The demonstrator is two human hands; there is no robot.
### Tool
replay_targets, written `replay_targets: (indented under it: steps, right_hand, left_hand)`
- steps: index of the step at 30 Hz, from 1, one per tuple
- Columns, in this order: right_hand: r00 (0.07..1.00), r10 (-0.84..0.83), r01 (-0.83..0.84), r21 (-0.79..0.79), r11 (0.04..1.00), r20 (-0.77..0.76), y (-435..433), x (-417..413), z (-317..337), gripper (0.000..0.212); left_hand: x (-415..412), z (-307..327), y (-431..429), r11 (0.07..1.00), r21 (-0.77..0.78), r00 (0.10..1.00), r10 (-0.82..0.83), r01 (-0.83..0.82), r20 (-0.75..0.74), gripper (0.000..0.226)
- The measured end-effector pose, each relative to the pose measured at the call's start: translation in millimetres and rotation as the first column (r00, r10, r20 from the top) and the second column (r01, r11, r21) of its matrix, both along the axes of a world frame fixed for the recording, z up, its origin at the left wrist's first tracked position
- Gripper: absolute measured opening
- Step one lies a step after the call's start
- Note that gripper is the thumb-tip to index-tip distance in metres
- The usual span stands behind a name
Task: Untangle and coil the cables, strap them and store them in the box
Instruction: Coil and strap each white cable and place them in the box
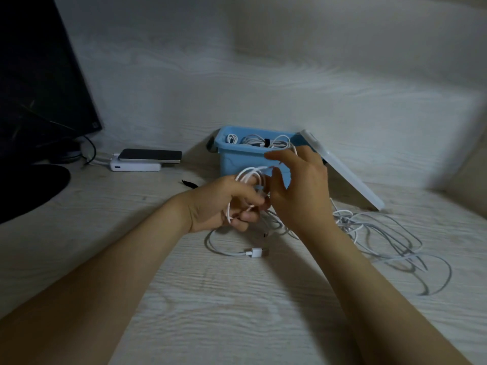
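My left hand [224,204] grips a partly wound coil of white cable [250,175] in front of the blue box [232,159]. My right hand [300,185] is beside the coil with its fingers spread, and the cable runs by its fingertips. The cable's free end with a white USB plug [255,252] lies on the table below my hands. A tangle of white cables [382,238] lies to the right. Coiled cables, one with a black strap [266,143], sit inside the box.
The box's white lid [342,172] leans against its right side. A phone on a white power bank [147,159] lies at the left, near a monitor's black base [26,188]. A black strap [188,183] lies on the table left of the box.
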State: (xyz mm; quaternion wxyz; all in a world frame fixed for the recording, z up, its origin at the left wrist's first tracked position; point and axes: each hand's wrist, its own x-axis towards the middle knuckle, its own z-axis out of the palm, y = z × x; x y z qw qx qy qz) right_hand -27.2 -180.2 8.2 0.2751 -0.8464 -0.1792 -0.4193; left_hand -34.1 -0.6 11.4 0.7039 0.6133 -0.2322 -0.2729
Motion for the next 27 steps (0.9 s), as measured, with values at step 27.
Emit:
replay_targets:
  steps: [27]
  right_hand:
    - [0.994,0.090,-0.072,0.266,0.961,-0.055,-1,-7,10,0.018]
  left_hand:
    - [15,6,-5,0.819,-0.231,0.847,0.529,-0.525,-0.049,0.043]
